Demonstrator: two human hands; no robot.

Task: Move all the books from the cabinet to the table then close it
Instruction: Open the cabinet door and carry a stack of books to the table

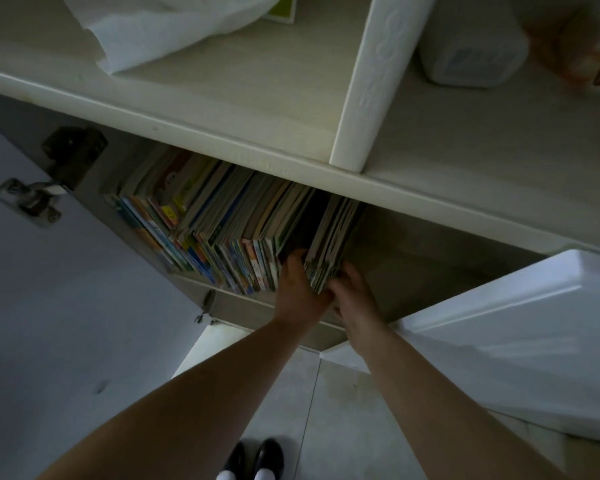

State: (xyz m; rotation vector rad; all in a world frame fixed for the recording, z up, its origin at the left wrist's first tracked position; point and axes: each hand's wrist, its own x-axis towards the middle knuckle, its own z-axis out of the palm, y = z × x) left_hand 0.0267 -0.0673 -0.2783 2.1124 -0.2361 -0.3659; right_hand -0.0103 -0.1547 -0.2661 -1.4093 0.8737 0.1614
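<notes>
An open low cabinet holds a long row of thin colourful books standing on edge, filling its left part. A small bundle of books stands split off at the right end of the row, with a dark gap beside it. My left hand presses against the bundle's left side and my right hand against its right side, so both hands clasp it near its bottom edge. The bundle still stands inside the cabinet. The cabinet's right part looks bare.
The left cabinet door hangs open with its hinge showing; the right door is open too. On the shelf top above lie a white cloth and a white box. Tiled floor and my shoes below.
</notes>
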